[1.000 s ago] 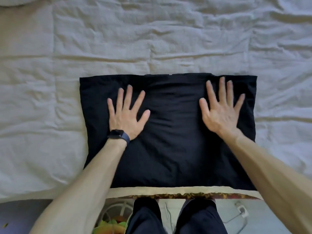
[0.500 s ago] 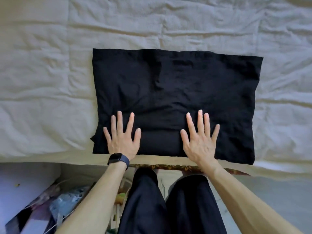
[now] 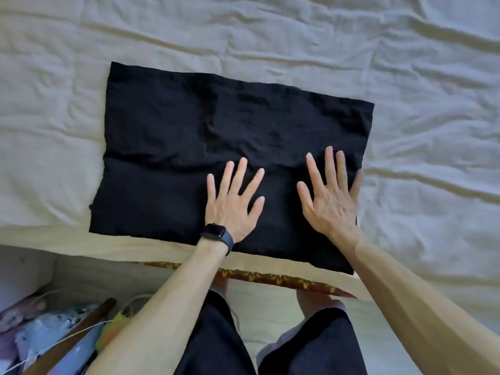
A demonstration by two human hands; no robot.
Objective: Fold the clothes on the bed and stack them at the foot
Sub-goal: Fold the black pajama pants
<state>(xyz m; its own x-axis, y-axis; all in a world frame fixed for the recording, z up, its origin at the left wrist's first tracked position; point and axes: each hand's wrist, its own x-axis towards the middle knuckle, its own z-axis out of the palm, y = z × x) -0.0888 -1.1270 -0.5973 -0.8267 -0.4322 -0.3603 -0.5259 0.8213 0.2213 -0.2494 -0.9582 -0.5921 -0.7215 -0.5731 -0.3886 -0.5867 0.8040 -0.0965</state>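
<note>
A pale, rumpled quilt covers the bed (image 3: 405, 77), its creases running off on every side of the two hands, and the bed's near edge lies just behind the wrists. On it sits the folded black garment (image 3: 167, 136), a rough rectangle (not quite square to the bed edge), and both hands are on its nearer half. The left hand (image 3: 232, 201) lies palm down about midway along the cloth, fingers straight and fanned, gripping nothing. The right hand (image 3: 328, 196) lies just beside it to the right, equally flat and spread, its little finger at the garment's right edge. Neither hand pinches or curls round the fabric; they only press on it. A soft ridge crosses the cloth just beyond the fingertips of both hands, and most of the garment stretches away to the left of the left hand and past the fingertips. A dark watch (image 3: 216, 235) bands the left wrist. Below the wrists a strip of red and gold patterned fabric (image 3: 284, 278) shows under the quilt's edge. Between the forearms are the person's dark trousers (image 3: 216, 342), and a heap of mixed clutter (image 3: 54, 336) lies on the floor outside the left forearm.
</note>
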